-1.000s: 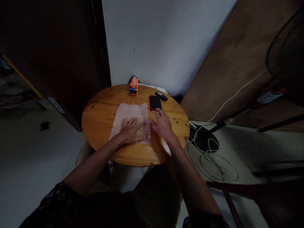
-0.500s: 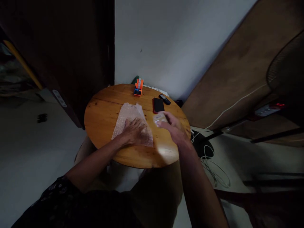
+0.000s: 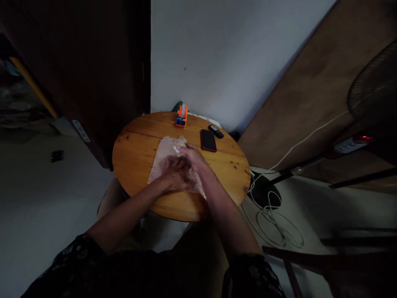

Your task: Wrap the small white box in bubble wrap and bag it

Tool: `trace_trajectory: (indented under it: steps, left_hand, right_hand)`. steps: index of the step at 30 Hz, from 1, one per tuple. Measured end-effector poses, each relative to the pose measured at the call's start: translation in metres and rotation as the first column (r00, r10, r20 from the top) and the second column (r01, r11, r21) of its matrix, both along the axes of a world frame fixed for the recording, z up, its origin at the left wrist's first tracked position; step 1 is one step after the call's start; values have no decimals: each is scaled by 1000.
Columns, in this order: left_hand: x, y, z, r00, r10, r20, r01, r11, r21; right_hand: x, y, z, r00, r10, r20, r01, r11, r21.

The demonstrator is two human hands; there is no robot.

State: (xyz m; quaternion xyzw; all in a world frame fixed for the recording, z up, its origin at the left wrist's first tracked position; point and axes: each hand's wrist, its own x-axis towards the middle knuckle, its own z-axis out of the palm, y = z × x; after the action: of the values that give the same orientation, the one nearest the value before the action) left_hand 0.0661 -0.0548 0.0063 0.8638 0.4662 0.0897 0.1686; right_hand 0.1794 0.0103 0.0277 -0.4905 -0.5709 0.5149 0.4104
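Note:
A sheet of clear bubble wrap (image 3: pixel 160 155) lies on the round wooden table (image 3: pixel 133 145). My left hand (image 3: pixel 178 174) rests on it, palm down with the fingers stretched out. Above the far part of the wrap, my right hand (image 3: pixel 194 156) grips a small pale box (image 3: pixel 179 147) with white and yellowish sides. Its print is too small to read, and the fingers cover part of it. Just right of the wrap lies a black phone in a red case (image 3: pixel 208 140). Behind that is a small black keypad phone (image 3: pixel 216 131).
An orange and blue tape dispenser (image 3: pixel 182 116) stands at the table's back edge, near the white wall (image 3: pixel 232 54). On the floor to the right are a white cable (image 3: pixel 276 219), a black stand base (image 3: pixel 263 192) and a fan (image 3: pixel 375 87).
My right hand has moved left with the small box, from beside the bubble wrap to over its far part. My left hand stays on the wrap. The view has shifted slightly.

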Motion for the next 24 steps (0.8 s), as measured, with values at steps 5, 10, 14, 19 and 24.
trace_trajectory:
  steps: [5, 10, 14, 19, 24]
  left_hand:
    - [-1, 2, -7, 999, -9, 37, 6, 998, 60]
    - [-13, 7, 3, 993, -8, 119, -3, 996, 91]
    - [-34, 14, 15, 991, 80, 105, -92, 989, 116]
    - [-55, 10, 3, 981, 190, 35, -193, 975, 106]
    - [-59, 6, -12, 974, 205, 94, -213, 972, 94]
  right_hand:
    - [35, -1, -15, 981, -87, -171, 85, 996, -20]
    - [44, -6, -27, 952, -7, -304, 9, 1000, 5]
    - [43, -8, -25, 962, 57, -267, -44, 998, 54]
    - [42, -10, -25, 986, 159, 43, -163, 974, 155]
    - [46, -11, -29, 965, 238, 113, -253, 956, 148]
